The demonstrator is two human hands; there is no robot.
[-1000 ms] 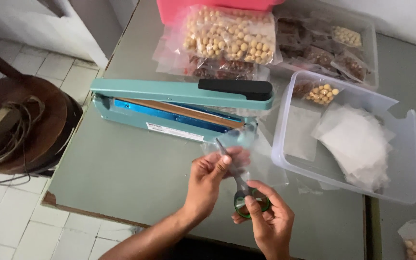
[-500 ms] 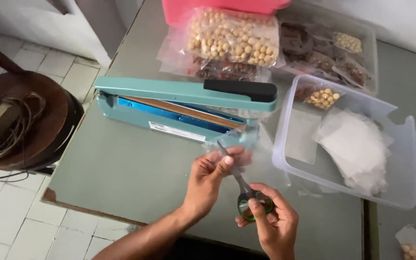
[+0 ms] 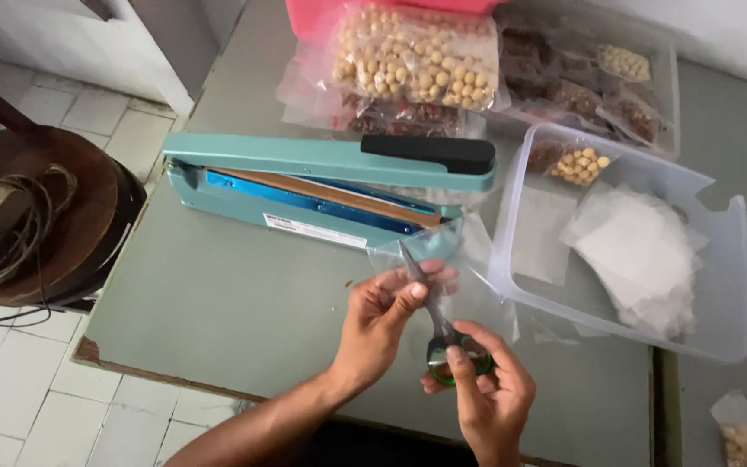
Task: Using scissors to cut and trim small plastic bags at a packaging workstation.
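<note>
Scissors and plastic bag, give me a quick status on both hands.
Left hand pinches clear plastic bag. Right hand works green-handled scissors, blades at the bag. Teal heat sealer just behind, not touching.

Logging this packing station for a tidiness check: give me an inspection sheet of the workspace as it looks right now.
Surface: grey-green table, a few crumbs.
Job's things: clear plastic bag held up; green-handled scissors at it.
Clutter: teal heat sealer, arm raised; clear bin of empty bags; packed snack bags behind.
Hands: left hand pinches the bag; right hand works the scissors.
Cables: coiled cord on a round brown stool.
Surroundings: white tiled floor.
</note>
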